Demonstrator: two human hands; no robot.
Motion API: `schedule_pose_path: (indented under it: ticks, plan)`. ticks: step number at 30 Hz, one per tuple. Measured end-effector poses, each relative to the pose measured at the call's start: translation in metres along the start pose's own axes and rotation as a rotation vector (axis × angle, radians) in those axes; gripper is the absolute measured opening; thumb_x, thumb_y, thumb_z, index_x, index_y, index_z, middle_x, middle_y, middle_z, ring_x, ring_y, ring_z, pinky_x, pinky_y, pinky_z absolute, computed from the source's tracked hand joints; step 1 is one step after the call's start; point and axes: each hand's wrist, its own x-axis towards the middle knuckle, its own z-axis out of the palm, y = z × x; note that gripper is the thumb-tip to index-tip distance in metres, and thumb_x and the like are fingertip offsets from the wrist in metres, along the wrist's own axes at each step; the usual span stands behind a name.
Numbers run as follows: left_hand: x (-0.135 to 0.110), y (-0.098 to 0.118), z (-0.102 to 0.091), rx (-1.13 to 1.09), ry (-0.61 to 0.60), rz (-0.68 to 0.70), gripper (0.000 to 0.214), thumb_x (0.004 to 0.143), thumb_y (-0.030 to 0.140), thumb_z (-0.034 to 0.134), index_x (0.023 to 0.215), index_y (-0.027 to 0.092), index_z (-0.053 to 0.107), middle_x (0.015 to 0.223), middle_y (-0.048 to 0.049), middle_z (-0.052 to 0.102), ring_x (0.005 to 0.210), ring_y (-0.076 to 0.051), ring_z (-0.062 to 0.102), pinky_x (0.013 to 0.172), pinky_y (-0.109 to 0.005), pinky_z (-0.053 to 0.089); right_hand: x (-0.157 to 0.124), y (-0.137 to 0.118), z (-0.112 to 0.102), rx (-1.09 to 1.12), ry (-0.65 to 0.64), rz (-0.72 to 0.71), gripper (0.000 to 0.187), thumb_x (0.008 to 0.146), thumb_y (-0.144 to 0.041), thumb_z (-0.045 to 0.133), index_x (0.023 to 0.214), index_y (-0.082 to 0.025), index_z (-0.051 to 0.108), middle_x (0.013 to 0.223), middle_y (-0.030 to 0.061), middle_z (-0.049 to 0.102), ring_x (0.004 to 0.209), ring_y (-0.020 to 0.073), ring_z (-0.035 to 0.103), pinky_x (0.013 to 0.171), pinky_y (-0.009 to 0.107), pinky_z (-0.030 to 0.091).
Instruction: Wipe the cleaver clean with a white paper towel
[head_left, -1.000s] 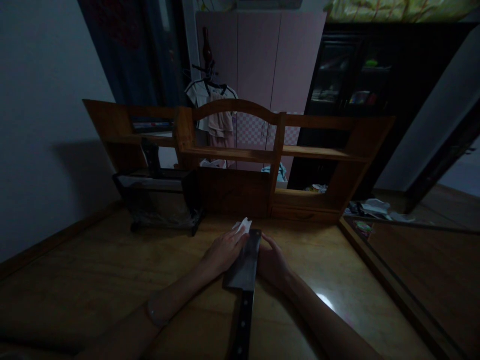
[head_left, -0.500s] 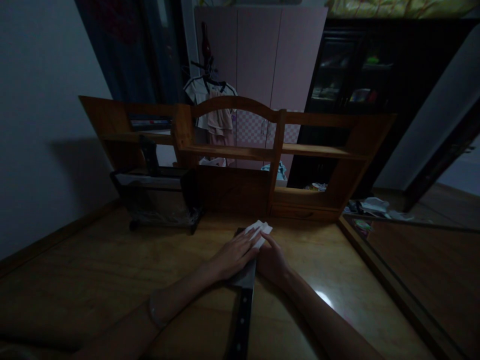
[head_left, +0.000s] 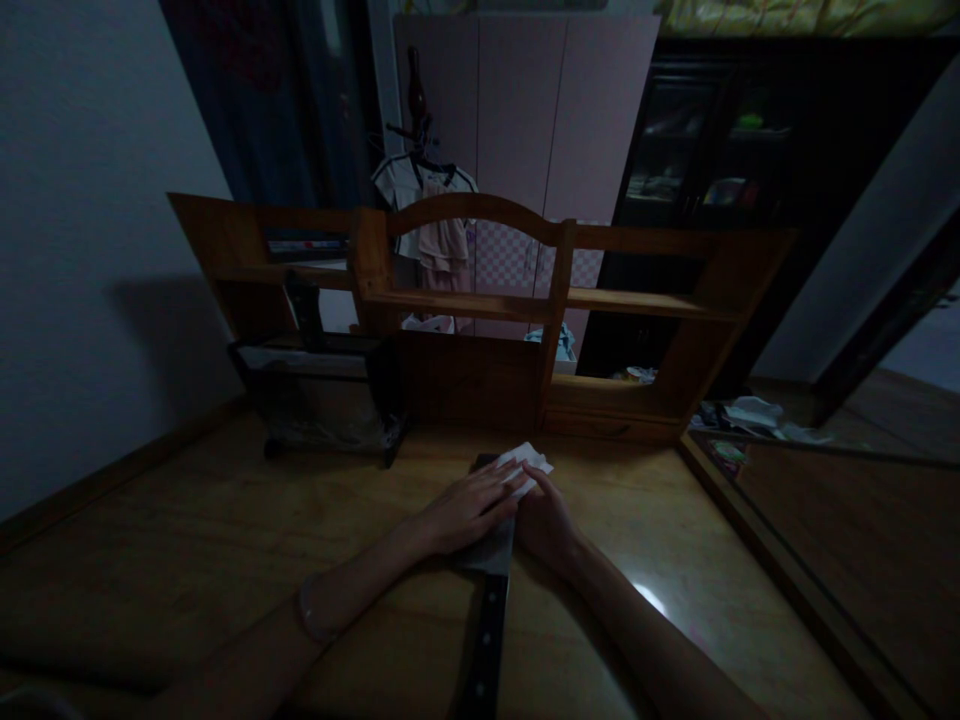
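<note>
A kitchen knife (head_left: 487, 552) with a broad blade and a black riveted handle lies on the wooden tabletop, its handle toward me. My left hand (head_left: 469, 507) rests across the blade, fingers stretched out flat on a folded white tissue (head_left: 534, 458). On the blade's right side, my right hand (head_left: 549, 515) pinches the tissue, its thumb on top and the other fingers mostly hidden. Between the hands, part of the blade is covered. Neither hand touches the knife handle.
At the back left stands a knife rack (head_left: 322, 405) with a black-handled knife (head_left: 304, 310) in it. Behind it, a wooden shelf unit (head_left: 472, 370) spans the table's far side. A raised wooden edge (head_left: 757, 545) runs along the right. The room is dim.
The tissue and the fingers on it have shifted very slightly to the right. The whole view has also drifted a little; the knife stays in place on the table.
</note>
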Motion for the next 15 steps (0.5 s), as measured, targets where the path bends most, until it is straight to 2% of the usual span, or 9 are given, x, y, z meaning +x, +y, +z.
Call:
schedule_pose_path:
  ticks: [6,10,15]
  plan:
    - [0.0026,0.007,-0.0045,-0.152,0.103,-0.032,0.051,0.106,0.043,0.021,0.143,0.024,0.05,0.151,0.0004,0.043,0.142,-0.017,0.037,0.119,-0.036,0.028,0.0019,0.001,-0.0015,0.058,0.024,-0.045,0.032,0.092,-0.038,0.054,0.104,-0.012,0.067,0.092,0.0062,0.073,0.085,0.0174,0.066,0.09,0.027,0.045]
    - [0.0011,0.0093,-0.0075,-0.208,0.153,-0.061,0.056,0.105,0.048,0.017,0.138,0.026,0.056,0.143,0.0004,0.053,0.135,-0.019,0.047,0.116,-0.037,0.033,0.001,0.0001,-0.002,0.065,-0.007,-0.033,0.036,0.094,-0.041,0.052,0.103,-0.01,0.067,0.088,0.0071,0.071,0.08,0.0182,0.065,0.084,0.029,0.047]
    - [-0.0046,0.0003,-0.0054,-0.226,0.199,-0.142,0.069,0.103,0.055,0.01,0.119,0.026,0.071,0.131,-0.0015,0.064,0.123,-0.021,0.058,0.108,-0.035,0.04,-0.0002,-0.0012,0.0022,0.064,-0.028,-0.031,0.033,0.091,-0.04,0.054,0.098,-0.011,0.067,0.087,0.0074,0.071,0.079,0.0197,0.065,0.083,0.031,0.048]
